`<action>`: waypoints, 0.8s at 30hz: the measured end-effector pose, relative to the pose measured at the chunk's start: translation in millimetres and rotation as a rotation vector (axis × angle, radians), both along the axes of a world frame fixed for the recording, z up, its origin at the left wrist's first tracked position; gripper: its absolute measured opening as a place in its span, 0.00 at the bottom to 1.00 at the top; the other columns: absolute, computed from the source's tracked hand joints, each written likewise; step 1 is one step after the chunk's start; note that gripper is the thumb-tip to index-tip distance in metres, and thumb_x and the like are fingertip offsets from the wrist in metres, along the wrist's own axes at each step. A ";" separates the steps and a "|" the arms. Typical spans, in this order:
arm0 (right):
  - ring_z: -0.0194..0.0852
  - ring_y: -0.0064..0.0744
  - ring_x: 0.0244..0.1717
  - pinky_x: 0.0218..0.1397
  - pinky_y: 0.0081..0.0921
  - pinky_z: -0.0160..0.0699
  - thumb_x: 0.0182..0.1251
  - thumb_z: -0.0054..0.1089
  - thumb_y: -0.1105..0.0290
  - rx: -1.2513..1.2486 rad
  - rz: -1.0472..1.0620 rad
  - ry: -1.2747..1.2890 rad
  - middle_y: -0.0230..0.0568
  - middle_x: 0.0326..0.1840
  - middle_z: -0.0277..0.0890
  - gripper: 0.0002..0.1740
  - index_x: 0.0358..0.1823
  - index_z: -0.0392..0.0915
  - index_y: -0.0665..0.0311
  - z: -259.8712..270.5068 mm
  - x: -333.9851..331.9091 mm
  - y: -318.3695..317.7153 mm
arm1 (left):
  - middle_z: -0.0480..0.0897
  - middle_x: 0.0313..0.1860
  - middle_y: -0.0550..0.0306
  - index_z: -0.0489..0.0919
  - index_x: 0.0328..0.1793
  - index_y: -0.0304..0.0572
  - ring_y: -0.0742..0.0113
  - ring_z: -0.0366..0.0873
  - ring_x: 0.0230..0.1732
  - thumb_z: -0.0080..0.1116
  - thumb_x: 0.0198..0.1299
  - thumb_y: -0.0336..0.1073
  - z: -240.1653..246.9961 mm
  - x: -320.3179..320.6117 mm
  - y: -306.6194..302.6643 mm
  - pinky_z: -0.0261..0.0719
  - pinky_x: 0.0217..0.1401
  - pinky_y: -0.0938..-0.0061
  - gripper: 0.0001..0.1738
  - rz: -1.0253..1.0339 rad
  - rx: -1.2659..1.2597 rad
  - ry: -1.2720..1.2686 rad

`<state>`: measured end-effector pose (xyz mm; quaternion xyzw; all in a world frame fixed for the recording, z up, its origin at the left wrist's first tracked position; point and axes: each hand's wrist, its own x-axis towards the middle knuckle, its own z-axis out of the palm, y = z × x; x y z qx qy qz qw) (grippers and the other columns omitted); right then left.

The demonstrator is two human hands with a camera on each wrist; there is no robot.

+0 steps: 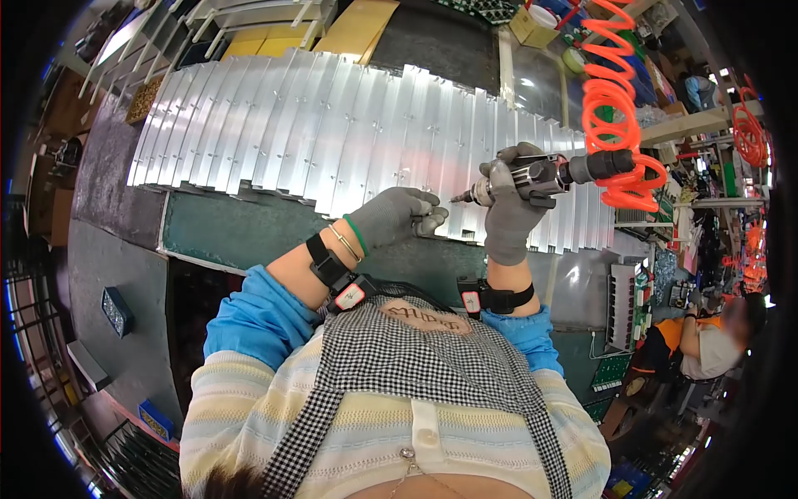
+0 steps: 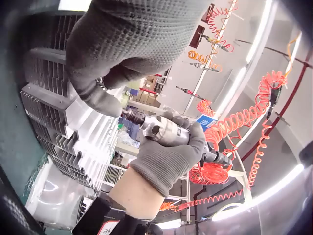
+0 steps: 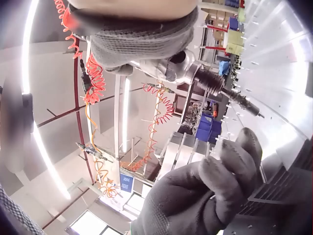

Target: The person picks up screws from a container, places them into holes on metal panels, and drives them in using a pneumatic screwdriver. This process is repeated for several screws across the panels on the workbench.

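My gloved right hand (image 1: 510, 218) (image 2: 164, 159) grips a metal air screwdriver (image 1: 536, 176) (image 3: 210, 81), its bit pointing toward my left hand. The gloved left hand (image 1: 395, 219) (image 3: 195, 193) is beside the tip, fingers curled; a small shiny metal piece (image 2: 100, 82) shows between its thumb and fingers, its shape unclear. Both hands are above the near part of a wide row of silvery metal strips (image 1: 274, 125), which have small studs or screws along them. In the head view the bit tip stands apart from the left fingertips.
An orange coiled hose (image 1: 611, 108) runs up from the driver's rear. Green table surface (image 1: 208, 229) borders the strips. A white rack (image 1: 274, 21) stands at the back left, near a box of small brass-coloured parts (image 1: 145, 101). Another person (image 1: 711, 349) sits at the far right.
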<state>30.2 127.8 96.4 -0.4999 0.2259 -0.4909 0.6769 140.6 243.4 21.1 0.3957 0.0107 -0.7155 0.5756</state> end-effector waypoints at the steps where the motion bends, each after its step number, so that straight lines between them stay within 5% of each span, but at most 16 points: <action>1: 0.71 0.21 0.24 0.19 0.18 0.69 0.55 0.56 0.87 -0.008 0.004 0.016 0.37 0.31 0.72 0.18 0.47 0.69 0.67 0.0 1.0 1.4 | 0.77 0.48 0.47 0.62 0.63 0.22 0.70 0.77 0.40 0.43 0.66 0.26 0.5 -0.3 0.1 0.80 0.42 0.81 0.21 -0.003 0.006 -0.004; 12: 0.70 0.15 0.29 0.31 0.17 0.73 0.55 0.59 0.84 -0.141 0.094 0.180 0.33 0.33 0.74 0.18 0.48 0.71 0.65 -15.4 -1.3 2.3 | 0.77 0.41 0.56 0.67 0.60 0.30 0.74 0.77 0.37 0.47 0.68 0.31 -2.2 -0.8 0.1 0.79 0.37 0.86 0.17 0.009 -0.045 -0.098; 21: 0.77 0.30 0.31 0.17 0.21 0.70 0.55 0.58 0.83 -0.015 0.026 -0.139 0.41 0.40 0.73 0.22 0.52 0.67 0.66 31.2 -2.2 0.9 | 0.76 0.37 0.60 0.71 0.53 0.32 0.78 0.73 0.33 0.46 0.70 0.34 -1.8 -4.1 -1.6 0.76 0.33 0.88 0.13 0.104 -0.035 0.038; 24: 0.75 0.30 0.33 0.34 0.33 0.79 0.58 0.54 0.78 -0.013 0.053 -0.099 0.41 0.42 0.72 0.22 0.56 0.65 0.66 39.5 -8.2 0.0 | 0.73 0.34 0.63 0.72 0.49 0.34 0.79 0.69 0.30 0.46 0.71 0.37 -1.8 -5.9 -8.4 0.74 0.30 0.90 0.12 0.057 -0.093 0.122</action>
